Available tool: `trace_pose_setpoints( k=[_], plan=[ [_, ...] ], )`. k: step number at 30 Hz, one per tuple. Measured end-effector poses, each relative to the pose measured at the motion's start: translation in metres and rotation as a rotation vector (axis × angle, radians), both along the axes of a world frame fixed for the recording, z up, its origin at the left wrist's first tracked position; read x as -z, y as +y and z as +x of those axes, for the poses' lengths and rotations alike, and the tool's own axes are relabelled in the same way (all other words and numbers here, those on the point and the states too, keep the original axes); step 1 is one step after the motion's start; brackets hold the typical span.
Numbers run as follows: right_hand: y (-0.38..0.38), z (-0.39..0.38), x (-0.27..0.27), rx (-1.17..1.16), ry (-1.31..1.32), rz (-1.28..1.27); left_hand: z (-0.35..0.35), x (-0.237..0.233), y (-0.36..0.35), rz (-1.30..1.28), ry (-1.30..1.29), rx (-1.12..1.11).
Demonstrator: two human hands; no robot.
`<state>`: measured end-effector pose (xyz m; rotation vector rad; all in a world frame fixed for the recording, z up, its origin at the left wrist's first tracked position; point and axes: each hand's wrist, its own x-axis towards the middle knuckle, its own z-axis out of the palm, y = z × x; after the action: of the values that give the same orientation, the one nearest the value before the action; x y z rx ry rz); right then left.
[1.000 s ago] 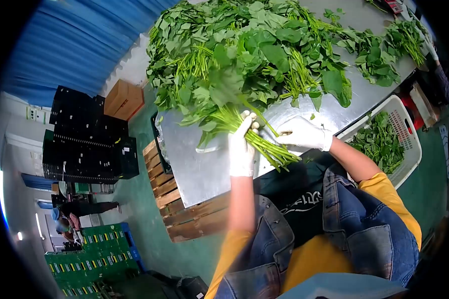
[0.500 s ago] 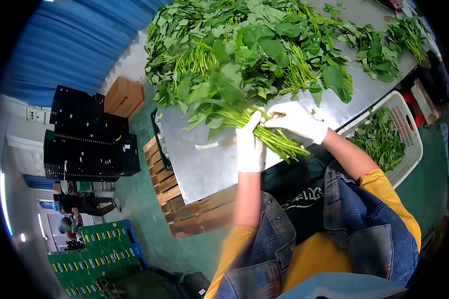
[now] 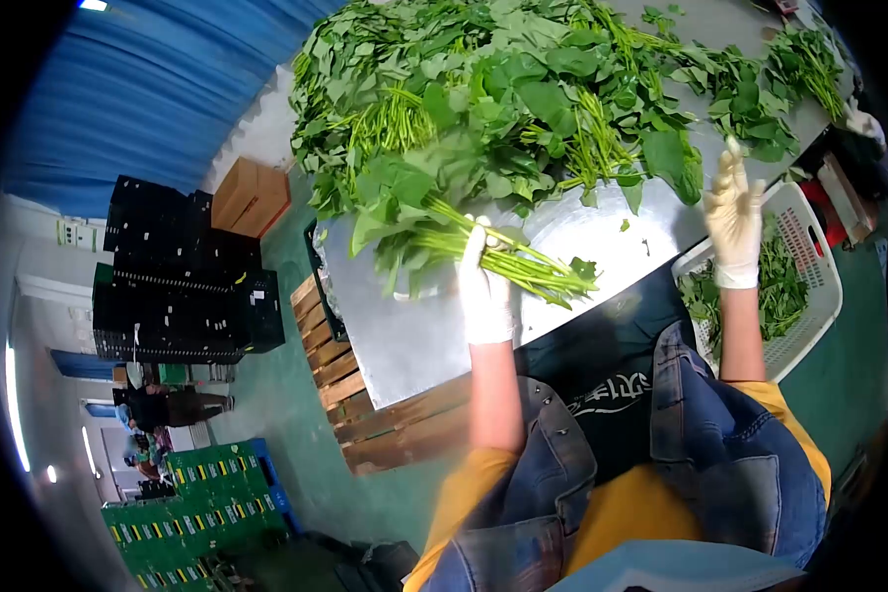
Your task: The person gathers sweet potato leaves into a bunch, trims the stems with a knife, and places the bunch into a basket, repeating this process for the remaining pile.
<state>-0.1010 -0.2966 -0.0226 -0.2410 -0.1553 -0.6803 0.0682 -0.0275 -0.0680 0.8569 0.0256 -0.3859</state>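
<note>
Holding stems (image 3: 538, 268) near table edge (image 3: 414, 391), right hand (image 3: 735, 225) open by crate (image 3: 825, 296)

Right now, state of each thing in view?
Bunch of long green leafy stems: held
White-gloved left hand: closed on bunch
White-gloved right hand: open, empty
Green leafy heap: loosely spread
Silver metal table: partly covered
White perforated plastic crate: uncovered, part-filled
Black plastic crates: stacked
Brown cardboard box: open or shut, can't tell

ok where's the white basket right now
In the head view, the white basket is at the right, beside the metal table, partly hidden behind the right forearm, with green leaves inside.
</note>
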Motion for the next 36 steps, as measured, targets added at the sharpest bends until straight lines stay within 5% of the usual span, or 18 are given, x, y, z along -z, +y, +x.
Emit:
trace_pose_setpoints(
  k=[2, 3, 4, 5, 6, 11, 15, 16, 20, 21, 23, 27, 28, 30, 32, 34, 35, 36],
  plan=[
    [0.007, 0.001, -0.026, -0.158, 0.098, 0.141, -0.001, -0.002, 0.008, -0.5, 0.333, 0.081],
    [0.013, 0.009, -0.018, -0.137, 0.348, -0.248, -0.009, -0.005, 0.001, -1.375, 0.774, 0.091],
    [0.021, 0.015, -0.01, -0.108, 0.598, -0.639, -0.012, -0.004, -0.002, -1.374, 0.776, 0.094],
    [0.04, 0.02, -0.019, 0.182, 0.542, -1.426, -0.014, -0.003, -0.005, -0.69, 0.45, 0.11],
    [0.049, 0.029, -0.014, -0.145, 0.66, -1.241, -0.017, -0.003, -0.006, -0.012, 0.111, 0.113],
    [0.099, 0.055, -0.048, -0.515, 0.766, -1.34, -0.031, -0.026, -0.006, 0.006, 0.051, 0.12],
    [0.105, 0.062, -0.031, -0.448, 0.709, -1.337, -0.014, -0.001, 0.003, 1.41, -1.465, -0.174],
    [0.104, 0.061, -0.033, -0.412, 0.736, -1.253, -0.011, 0.004, 0.003, 1.411, -1.464, -0.177],
    [0.089, 0.051, -0.052, 0.16, 0.52, -1.476, -0.012, 0.018, -0.004, 0.348, -0.419, 0.037],
    [0.093, 0.049, -0.062, -0.145, 0.753, -1.081, -0.013, 0.02, -0.007, 0.085, -0.153, 0.09],
    [0.098, 0.051, -0.059, -0.061, 0.719, -1.136, -0.012, 0.021, -0.011, -0.181, 0.116, 0.147],
    [0.109, 0.057, -0.044, 0.138, 0.641, -1.348, -0.006, 0.007, 0.0, -1.903, 2.443, 0.402],
    [0.111, 0.06, -0.031, 0.223, 0.623, -1.44, -0.011, 0.006, -0.002, -1.917, 2.434, 0.4],
    [0.116, 0.061, -0.027, 0.208, 0.663, -1.461, -0.027, -0.016, -0.011, -1.378, 1.443, 0.153],
    [0.117, 0.064, -0.021, 0.226, 0.675, -1.511, -0.03, -0.025, -0.007, -1.521, 1.571, 0.111],
    [0.115, 0.062, -0.023, 0.196, 0.704, -1.5, -0.033, -0.023, -0.006, -2.006, 1.88, 0.243],
    [0.112, 0.062, -0.02, 0.187, 0.707, -1.492, -0.034, -0.024, -0.005, -2.004, 1.882, 0.243],
    [0.107, 0.061, -0.015, 0.181, 0.713, -1.483, -0.036, -0.025, -0.004, -1.479, 1.371, 0.25]
  ],
)
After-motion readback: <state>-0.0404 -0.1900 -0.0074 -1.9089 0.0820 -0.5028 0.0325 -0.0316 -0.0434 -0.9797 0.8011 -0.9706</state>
